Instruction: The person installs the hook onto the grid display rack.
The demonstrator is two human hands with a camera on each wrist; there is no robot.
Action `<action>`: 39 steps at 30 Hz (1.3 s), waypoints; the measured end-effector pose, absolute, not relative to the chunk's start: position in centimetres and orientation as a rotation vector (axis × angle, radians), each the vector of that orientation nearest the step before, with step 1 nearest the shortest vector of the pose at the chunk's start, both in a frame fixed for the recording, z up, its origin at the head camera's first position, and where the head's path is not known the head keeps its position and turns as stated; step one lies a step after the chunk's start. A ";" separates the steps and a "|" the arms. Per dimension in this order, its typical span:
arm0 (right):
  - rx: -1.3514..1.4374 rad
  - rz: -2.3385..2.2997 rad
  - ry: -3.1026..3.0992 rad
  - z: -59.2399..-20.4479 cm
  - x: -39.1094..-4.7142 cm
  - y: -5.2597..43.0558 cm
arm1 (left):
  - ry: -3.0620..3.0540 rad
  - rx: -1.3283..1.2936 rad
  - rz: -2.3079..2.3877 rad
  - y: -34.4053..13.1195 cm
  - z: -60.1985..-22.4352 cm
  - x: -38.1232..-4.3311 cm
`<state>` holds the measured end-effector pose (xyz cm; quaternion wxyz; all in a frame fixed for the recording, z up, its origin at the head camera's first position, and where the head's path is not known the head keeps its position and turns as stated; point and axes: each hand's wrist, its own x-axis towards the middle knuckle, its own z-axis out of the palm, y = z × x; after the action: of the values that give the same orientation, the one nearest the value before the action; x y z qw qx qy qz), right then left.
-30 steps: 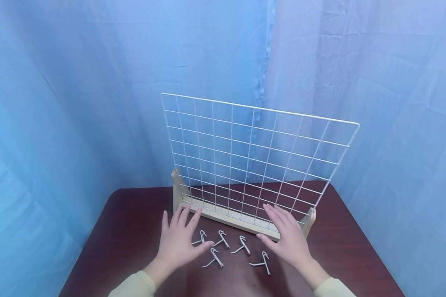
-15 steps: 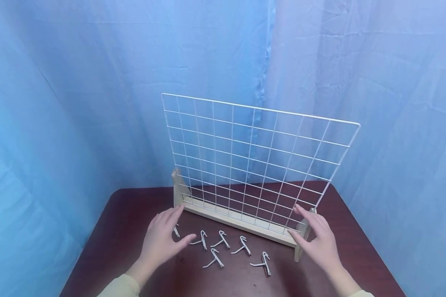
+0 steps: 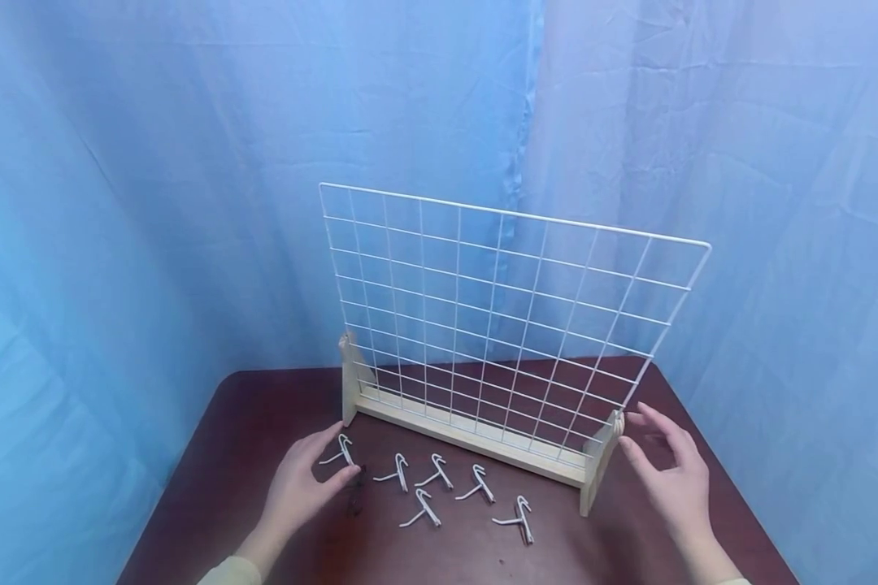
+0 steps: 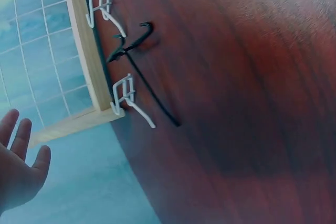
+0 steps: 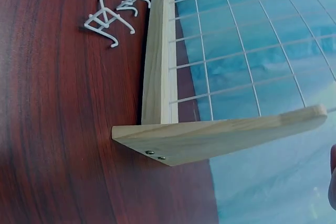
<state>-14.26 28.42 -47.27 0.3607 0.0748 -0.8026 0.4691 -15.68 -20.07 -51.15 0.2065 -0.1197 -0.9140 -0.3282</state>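
A white wire grid panel (image 3: 475, 309) stands upright in a wooden stand (image 3: 468, 439). My right hand (image 3: 673, 475) is beside the stand's right end piece (image 5: 220, 135), thumb and fingers parted around its upper edge; only fingertips (image 5: 333, 187) show in the right wrist view. My left hand (image 3: 300, 479) is held above the table near the stand's left end, fingers relaxed and holding nothing. Close to its thumb lie a white wire hook (image 3: 345, 452) and a black wire hook (image 4: 139, 69), which the hand partly covers in the head view.
Several more white hooks, such as the rightmost hook (image 3: 519, 520), lie in front of the stand. The dark red wooden table (image 3: 263, 422) has its far edge just behind the stand. Blue curtains (image 3: 190, 203) hang around the back and sides.
My hands have moved apart, the left one to the left and nearer the front, the right one to the stand's right end. The left hook has come into sight. The stand has not visibly moved.
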 end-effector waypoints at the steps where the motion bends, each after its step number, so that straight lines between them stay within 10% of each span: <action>1: 0.181 1.234 -2.058 -47.3 -14.3 28.6 | -2.538 -0.338 -0.929 -20.1 -51.5 -15.6; 39: 0.012 1.690 -2.080 -51.1 -17.3 30.2 | -2.394 -0.215 -1.164 -13.2 -60.4 -13.7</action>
<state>-17.34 30.16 -51.08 0.2288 0.0044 -0.7556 0.6138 -13.71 -13.22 -60.43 0.2332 -0.0782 -0.8718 -0.4236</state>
